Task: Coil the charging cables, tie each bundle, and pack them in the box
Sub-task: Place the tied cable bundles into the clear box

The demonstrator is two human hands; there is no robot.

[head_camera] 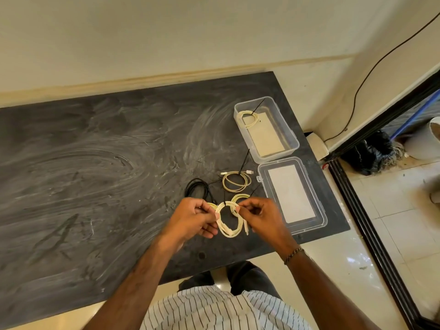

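Both my hands hold one coiled cream cable (229, 231) above the dark table (95, 163). My left hand (194, 219) pinches its left side and my right hand (260, 216) pinches its upper right, where a black tie wraps the coil. A tied cream coil (237, 181) lies on the table beyond my hands. A black coiled cable (197, 189) lies to its left. Part of another pale coil (240, 197) shows behind my right hand. The clear plastic box (291, 139) holds one tied cream coil (248, 117).
The box's clear lid (316, 206) lies flat at the table's right edge, hinged to the box. A wall runs behind the table. To the right are tiled floor, a dark door frame (371, 222), a black bag and a white bucket.
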